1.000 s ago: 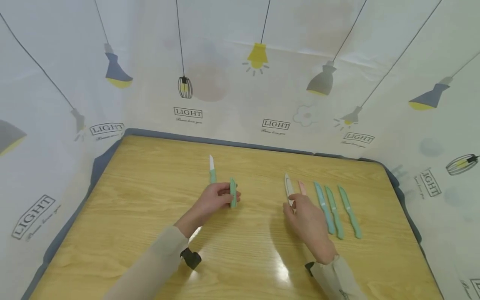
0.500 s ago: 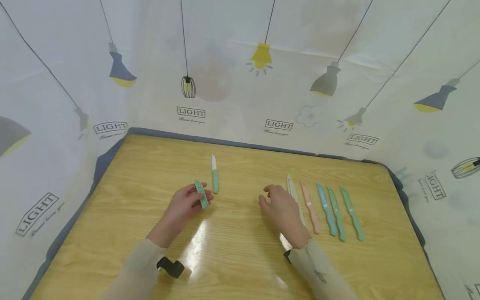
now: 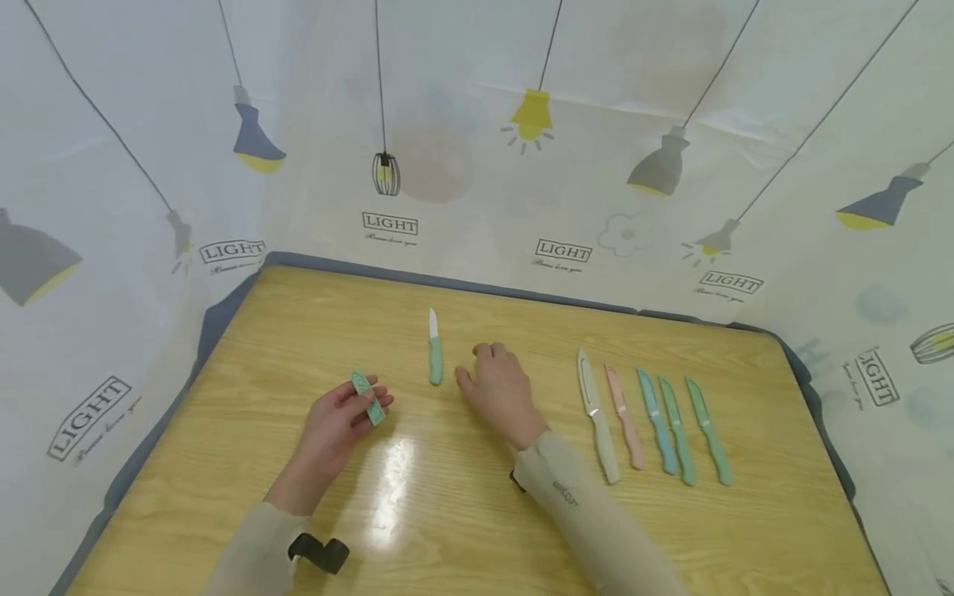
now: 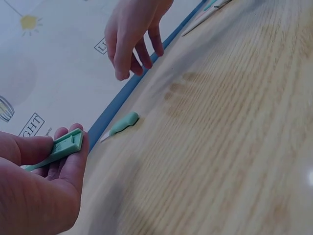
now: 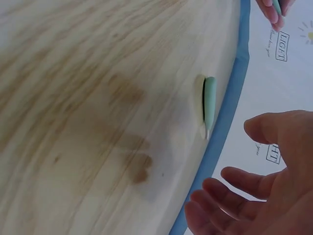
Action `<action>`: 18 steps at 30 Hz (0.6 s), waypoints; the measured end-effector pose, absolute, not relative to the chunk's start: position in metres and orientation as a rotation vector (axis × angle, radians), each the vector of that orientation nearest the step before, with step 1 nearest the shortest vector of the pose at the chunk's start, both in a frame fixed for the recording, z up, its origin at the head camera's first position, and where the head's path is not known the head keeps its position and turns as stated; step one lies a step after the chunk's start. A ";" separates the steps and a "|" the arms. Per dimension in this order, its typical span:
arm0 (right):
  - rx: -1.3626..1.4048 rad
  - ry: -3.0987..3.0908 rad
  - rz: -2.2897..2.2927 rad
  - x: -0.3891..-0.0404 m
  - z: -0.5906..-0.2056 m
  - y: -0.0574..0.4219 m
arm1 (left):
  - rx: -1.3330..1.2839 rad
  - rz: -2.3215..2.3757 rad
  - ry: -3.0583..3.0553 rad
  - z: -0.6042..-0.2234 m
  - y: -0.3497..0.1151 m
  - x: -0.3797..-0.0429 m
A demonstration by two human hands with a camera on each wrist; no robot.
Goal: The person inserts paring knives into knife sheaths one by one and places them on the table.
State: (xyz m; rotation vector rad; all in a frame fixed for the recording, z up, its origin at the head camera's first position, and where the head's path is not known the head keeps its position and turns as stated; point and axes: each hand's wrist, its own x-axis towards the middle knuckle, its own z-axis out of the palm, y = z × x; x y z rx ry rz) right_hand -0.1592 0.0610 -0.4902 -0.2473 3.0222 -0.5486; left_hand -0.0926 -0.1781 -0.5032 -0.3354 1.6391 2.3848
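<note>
My left hand (image 3: pixel 328 430) pinches a green knife sheath (image 3: pixel 368 399) between thumb and fingers, above the left part of the table. Seen from the left wrist, the sheath (image 4: pixel 66 147) shows its open, hollow end. A small paring knife (image 3: pixel 436 358) with a green handle and a bare white blade lies on the wood between my hands, blade pointing away. Just right of it hovers my right hand (image 3: pixel 503 393), holding nothing. In the right wrist view the fingers of that hand (image 5: pixel 279 181) are loosely bent and spread, apart from the knife (image 5: pixel 210 103).
On the right lies a row of sheathed knives: a large cream knife (image 3: pixel 602 439), a pink one (image 3: pixel 626 426), a blue one (image 3: pixel 659 430) and two green ones (image 3: pixel 680 439) (image 3: pixel 713 439). A printed cloth (image 3: pixel 477 215) walls the wooden table (image 3: pixel 447 530).
My right hand has let go of the cream knife in the row and moved left toward the paring knife. My left hand has drawn left and nearer with the sheath, turning it.
</note>
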 end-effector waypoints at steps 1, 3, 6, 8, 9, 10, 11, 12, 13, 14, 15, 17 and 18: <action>-0.250 3.024 -0.539 -0.162 -0.491 0.057 | -0.338 2.387 1.641 -0.503 -0.179 -0.091; -0.256 3.022 -0.516 -0.166 -0.493 0.050 | -0.348 2.393 1.645 -0.504 -0.182 -0.089; -0.265 3.011 -0.491 -0.173 -0.496 0.039 | -0.371 2.397 1.647 -0.504 -0.185 -0.086; -0.264 3.001 -0.488 -0.177 -0.497 0.032 | -0.387 2.408 1.641 -0.505 -0.187 -0.084; -0.265 2.999 -0.482 -0.179 -0.497 0.029 | -0.400 2.412 1.635 -0.505 -0.188 -0.083; -0.265 3.001 -0.480 -0.181 -0.498 0.025 | -0.411 2.416 1.629 -0.505 -0.189 -0.082; -0.261 3.003 -0.472 -0.182 -0.499 0.022 | -0.420 2.422 1.621 -0.505 -0.189 -0.081; -0.260 3.007 -0.463 -0.184 -0.499 0.019 | -0.427 2.426 1.619 -0.505 -0.190 -0.080; -0.257 3.010 -0.457 -0.186 -0.500 0.016 | -0.432 2.429 1.617 -0.506 -0.190 -0.079; -0.256 3.014 -0.443 -0.188 -0.500 0.013 | -0.438 2.432 1.612 -0.506 -0.191 -0.078; -0.254 3.020 -0.424 -0.189 -0.501 0.010 | -0.445 2.434 1.610 -0.506 -0.191 -0.078; -0.246 3.028 -0.380 -0.192 -0.501 0.005 | -0.446 2.440 1.612 -0.506 -0.192 -0.077; -0.244 3.032 -0.352 -0.193 -0.501 0.002 | -0.447 2.441 1.615 -0.506 -0.192 -0.076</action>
